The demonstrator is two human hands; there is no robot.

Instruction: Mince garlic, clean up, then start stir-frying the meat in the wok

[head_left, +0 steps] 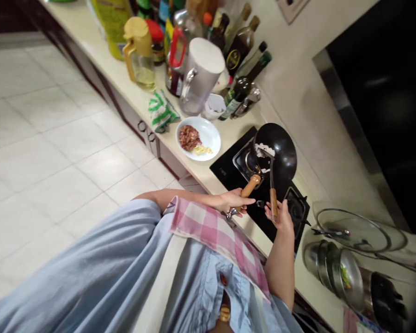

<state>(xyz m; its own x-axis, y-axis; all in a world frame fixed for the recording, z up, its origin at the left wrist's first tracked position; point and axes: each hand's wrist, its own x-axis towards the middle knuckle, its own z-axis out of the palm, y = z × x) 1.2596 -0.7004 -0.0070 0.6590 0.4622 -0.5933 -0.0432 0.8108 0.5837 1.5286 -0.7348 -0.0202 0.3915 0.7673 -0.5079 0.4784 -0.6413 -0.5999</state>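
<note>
My left hand (pixel 235 200) is wrapped around the light wooden handle of a black wok (pixel 284 155), its thumb stretched along the side. The wok sits tilted on the near burner of a black glass hob (pixel 225 165). In my right hand (pixel 283 216) is the wooden handle of a spatula (pixel 273 196); its dark metal end reaches into the wok. Pale, whitish pieces of food (pixel 265 150) lie in the wok around the spatula's blade. A white plate (pixel 211 134) beside the hob bears reddish minced meat (pixel 189 138) and chopped yellowish bits (pixel 202 150).
Beyond the plate stand a lidded plastic jug (pixel 203 76), an oil pot (pixel 141 55) and several bottles (pixel 241 92). A green and white bag (pixel 162 111) lies at the counter's edge. Stacked metal bowls (pixel 350 280) and a glass lid (pixel 353 226) are right of the hob.
</note>
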